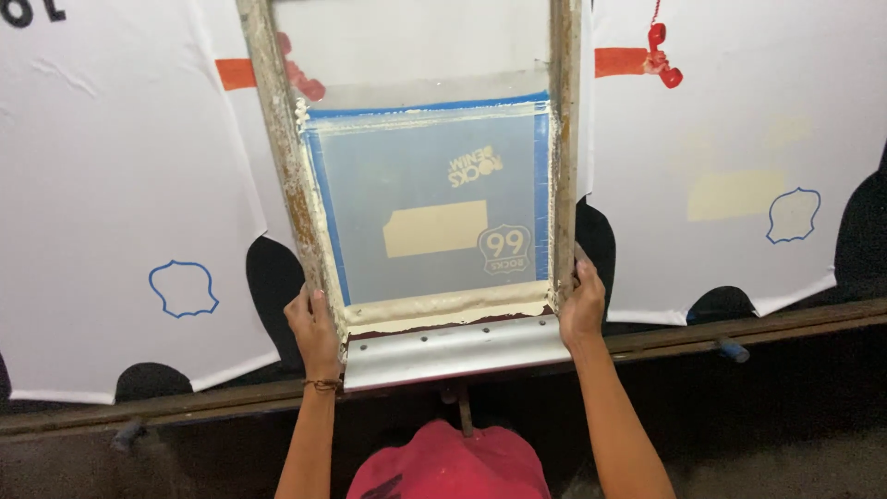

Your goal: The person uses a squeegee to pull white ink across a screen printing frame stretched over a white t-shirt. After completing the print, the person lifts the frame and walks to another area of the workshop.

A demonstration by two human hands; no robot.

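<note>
Screen-printing frame, wooden with a blue-taped mesh panel, lies flat over a white garment at the centre of the long table, its metal-edged near end toward the person. Left hand is closed around the frame's near left corner and right hand is closed around the near right corner, fingers wrapped over the side rails. White shirt with a blue outline shape lies to the left, another white shirt with a similar outline lies to the right, and a red clip hangs above the latter.
</note>
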